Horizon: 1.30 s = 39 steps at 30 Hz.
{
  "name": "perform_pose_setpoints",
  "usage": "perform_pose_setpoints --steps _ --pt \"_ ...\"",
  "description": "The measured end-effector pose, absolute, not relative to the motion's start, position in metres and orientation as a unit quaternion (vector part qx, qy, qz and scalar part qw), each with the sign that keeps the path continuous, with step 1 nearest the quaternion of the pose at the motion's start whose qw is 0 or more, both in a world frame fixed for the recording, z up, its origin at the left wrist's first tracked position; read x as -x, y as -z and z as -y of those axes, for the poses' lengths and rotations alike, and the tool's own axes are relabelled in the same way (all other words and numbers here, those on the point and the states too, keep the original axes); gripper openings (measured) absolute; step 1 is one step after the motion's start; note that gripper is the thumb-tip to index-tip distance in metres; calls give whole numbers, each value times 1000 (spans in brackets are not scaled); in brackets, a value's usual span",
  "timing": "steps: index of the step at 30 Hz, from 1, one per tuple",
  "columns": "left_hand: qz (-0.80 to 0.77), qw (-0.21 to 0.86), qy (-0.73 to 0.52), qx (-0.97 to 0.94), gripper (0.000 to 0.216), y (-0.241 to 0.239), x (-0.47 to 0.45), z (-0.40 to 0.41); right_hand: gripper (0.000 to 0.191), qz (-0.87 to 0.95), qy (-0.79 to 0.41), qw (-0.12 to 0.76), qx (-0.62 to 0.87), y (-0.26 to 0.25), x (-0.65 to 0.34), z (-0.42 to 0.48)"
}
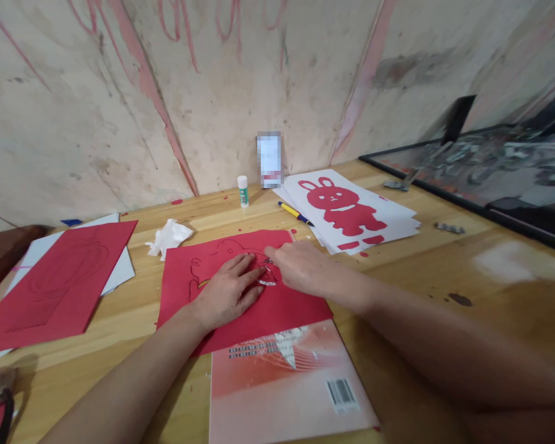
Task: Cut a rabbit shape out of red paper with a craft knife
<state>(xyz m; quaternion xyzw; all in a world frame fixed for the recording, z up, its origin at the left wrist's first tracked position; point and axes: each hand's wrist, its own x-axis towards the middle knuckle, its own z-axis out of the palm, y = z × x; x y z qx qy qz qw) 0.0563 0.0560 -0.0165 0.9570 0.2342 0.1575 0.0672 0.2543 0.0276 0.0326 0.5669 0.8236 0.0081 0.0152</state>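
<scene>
A red paper sheet (259,314) with a dark line drawing on it lies in front of me, partly over a pink-and-white book (282,394). My left hand (231,290) rests on the sheet with its fingers stretched out and spread, pressing beside the drawing. Close to its fingertips, my right hand (296,265) is closed in a pinch on a small blade-like tool, mostly hidden by the fingers. Between the hands, narrow cut openings in the red paper show lighter patches beneath.
A red rabbit cut-out (345,213) lies on white sheets (398,222) at the back right. Nearby are a yellow-and-blue pen (296,213), a glue stick (243,192) and a phone (270,161) against the wall. Crumpled tissue (169,237) and another red sheet (69,277) lie left.
</scene>
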Motion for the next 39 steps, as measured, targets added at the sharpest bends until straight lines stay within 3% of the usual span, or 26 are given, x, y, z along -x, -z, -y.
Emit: perform_pose_setpoints --steps 6,15,26,31,39 --pt "-265 98 -207 -937 43 16 -52 -55 24 -775 -19 -28 -631 -46 -262 -32" --pt "-352 180 -290 -872 27 16 -49 -64 28 -718 12 -44 -694 -28 -288 -60" --pt "-357 175 -229 -889 27 -6 -44 -64 24 -715 -3 -33 -699 -14 -297 -68" --pt "-398 159 -248 -869 31 -5 -45 -54 29 -725 -49 -79 -683 -18 -286 -62" --pt "-527 122 -312 -781 35 -9 -8 -76 34 -738 3 -104 -666 -7 -281 -63"
